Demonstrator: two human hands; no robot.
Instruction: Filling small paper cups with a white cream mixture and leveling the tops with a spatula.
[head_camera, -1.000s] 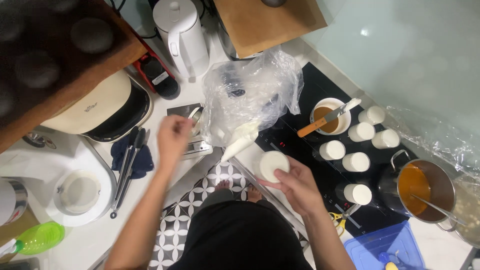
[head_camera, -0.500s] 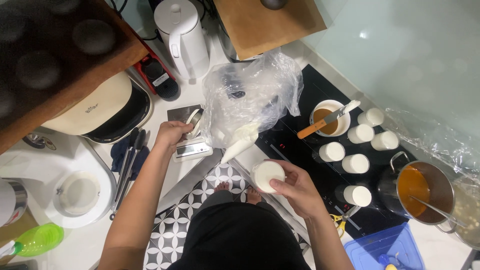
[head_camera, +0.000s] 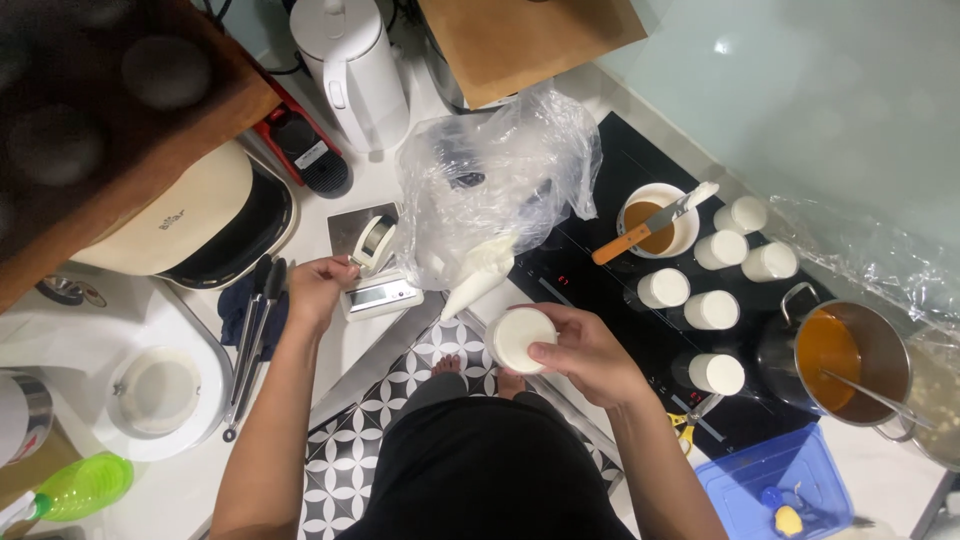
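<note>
My right hand grips a small white lidded cup in front of my body, just off the counter's edge. My left hand touches the left side of a small silver kitchen scale, fingers bent and nothing visibly held. On the scale sits a roll of tape in a dispenser. A white piping bag lies beside the scale, under a crumpled clear plastic bag. Several more white lidded cups stand on the black cooktop.
A white bowl of brown sauce with a spatula and a pot of orange liquid are on the cooktop. A white kettle, a cream appliance, tongs, a blue tub and yellow scissors surround the work area.
My left hand dropped from above the scale to its left side. My right hand drew the white cup leftward and closer to my body.
</note>
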